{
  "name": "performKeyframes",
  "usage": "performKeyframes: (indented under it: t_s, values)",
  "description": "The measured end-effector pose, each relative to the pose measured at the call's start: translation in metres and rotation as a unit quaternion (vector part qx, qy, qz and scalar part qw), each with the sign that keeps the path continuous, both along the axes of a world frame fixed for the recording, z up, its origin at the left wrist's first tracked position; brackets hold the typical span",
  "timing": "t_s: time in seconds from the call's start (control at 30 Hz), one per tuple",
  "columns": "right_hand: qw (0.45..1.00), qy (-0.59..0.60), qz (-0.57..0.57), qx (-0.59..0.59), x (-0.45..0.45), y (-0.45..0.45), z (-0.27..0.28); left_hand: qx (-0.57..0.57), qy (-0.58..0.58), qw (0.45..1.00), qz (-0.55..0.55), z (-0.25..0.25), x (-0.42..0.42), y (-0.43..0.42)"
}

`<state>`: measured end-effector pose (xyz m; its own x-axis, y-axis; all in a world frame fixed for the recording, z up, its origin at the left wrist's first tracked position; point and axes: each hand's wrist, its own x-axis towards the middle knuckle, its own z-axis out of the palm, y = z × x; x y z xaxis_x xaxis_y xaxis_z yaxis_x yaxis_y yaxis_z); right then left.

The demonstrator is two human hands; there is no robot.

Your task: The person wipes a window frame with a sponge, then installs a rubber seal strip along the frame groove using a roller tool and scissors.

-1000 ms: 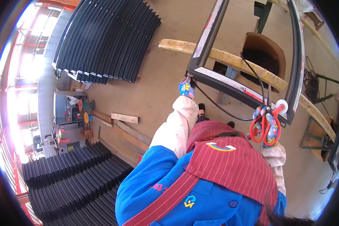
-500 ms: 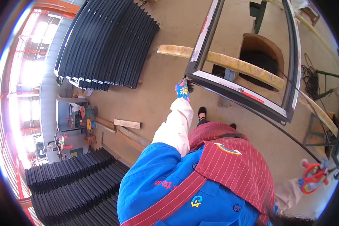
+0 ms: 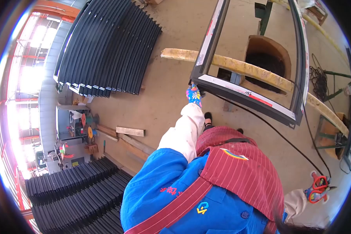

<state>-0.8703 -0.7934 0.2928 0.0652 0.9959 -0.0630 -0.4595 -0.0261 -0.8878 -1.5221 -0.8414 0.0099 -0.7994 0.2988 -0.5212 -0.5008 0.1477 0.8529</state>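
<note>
A large rectangular black frame with white and red label strips [image 3: 253, 104] lay in front of me, across a long beam wrapped in tan material [image 3: 243, 69]. Handwritten marks showed on its near rail, and its far end ran out of view. My left hand [image 3: 194, 96], gloved in blue with a bright flower print, touched the frame's near left corner. I could not tell whether its fingers pinched anything there or only pressed.

From near that corner a thin, flexible black strip [image 3: 292, 142] slanted along the near rail and away to my right hand [image 3: 314, 191], which was well apart from the frame, in a matching glove. Those fingers were curled around scissors with red looped handles [image 3: 319, 189], the dark blades pointing outward. A second dark strand [image 3: 311, 136] hung from the frame's right side to the same hand; whether it belonged to the strip I could not tell.

Beyond the near rail, seen through the frame, a brown container with a dark inside [image 3: 263, 46] stood on the tan floor [image 3: 171, 82]. A tangle of dark cable [image 3: 319, 80] lay to the right. On my left stood a big stack of black frames [image 3: 109, 43], with a short wooden plank [image 3: 130, 132] nearer me and dense rows of black bars [image 3: 78, 191] behind that. I wore a dark red striped apron [image 3: 245, 167] over a blue jacket [image 3: 148, 171].
</note>
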Motion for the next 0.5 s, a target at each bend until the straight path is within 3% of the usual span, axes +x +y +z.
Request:
performKeyframes:
  t_s: [0.2,0.33,0.4,0.43,0.47,0.5]
  values:
    - [0.985,0.087,0.139,0.048,-0.055,0.026,0.016,0.072,-0.014,0.995,-0.066,0.008,0.011,-0.002]
    - [0.918,0.259,0.298,0.027,-0.159,0.041,0.016,0.085,-0.082,0.989,-0.092,0.037,0.011,-0.012]
    - [0.825,0.421,0.374,-0.053,-0.208,0.052,0.006,-0.110,-0.140,0.937,-0.300,0.072,0.026,-0.010]
    - [0.778,0.427,0.461,-0.034,-0.230,0.073,-0.016,-0.143,-0.114,0.875,-0.448,0.101,0.044,-0.003]
    - [0.724,0.427,0.541,-0.016,-0.246,0.082,-0.043,-0.021,-0.171,0.840,-0.515,0.126,0.061,-0.009]
    - [0.752,0.486,0.407,-0.181,-0.247,0.065,-0.068,0.067,-0.077,0.808,-0.581,0.148,0.087,-0.011]
